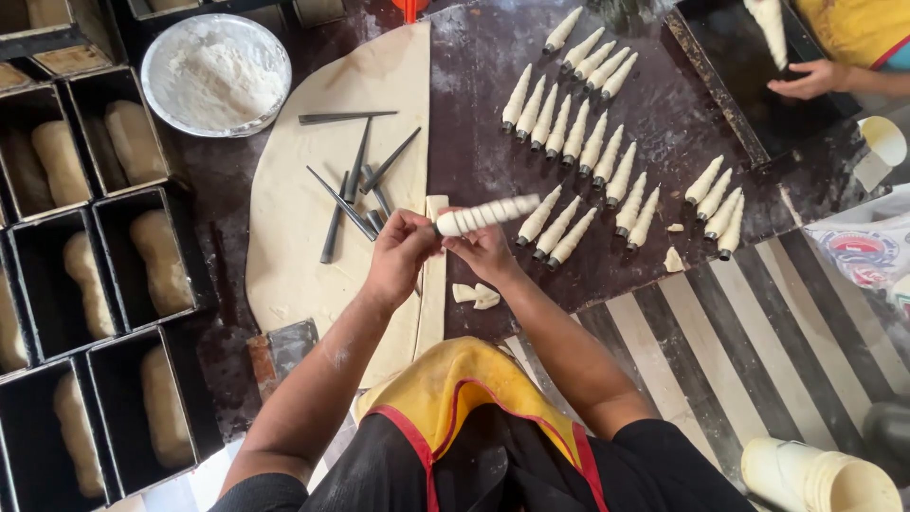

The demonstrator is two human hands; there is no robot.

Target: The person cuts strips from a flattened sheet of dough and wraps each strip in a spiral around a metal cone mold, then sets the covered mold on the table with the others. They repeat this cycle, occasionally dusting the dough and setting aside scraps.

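Head view: both hands meet over the dark worktop, just in front of the yellow-and-red apron (455, 389).
Left hand (403, 251): fingers pinched together on the wide end of a white spiral-wrapped dough cone (485, 215).
Right hand (485, 248): closed on the same wide end from the right, fingertips touching the dough.
Dough cone: held in the air, lying level, its tip pointing right, above the long cut strip of pale dough (433, 284).
Loose end risk: if the pinch is weak, the last turn of the strip can spring off and the spiral can open, in my judgement.
Squeeze risk: too hard a grip can flatten the soft coils or smear them together.
Slip risk: the cone is held only at 1 end, so the tip can sag or the dough can slide along the mould.
Row risk: the finished white cones (578, 133) lie close-packed on the far right; setting another down carelessly can knock or stick to them.
Left side: bare grey metal cone moulds (355, 185) lie scattered on the large rolled dough sheet (303, 190); they can dent it.
Far left: a round metal bowl of flour (216, 74), beside black tins of loaf dough (142, 246).
Far right: another person's hand (810, 81) rests on a black baking tray (730, 76), well apart.
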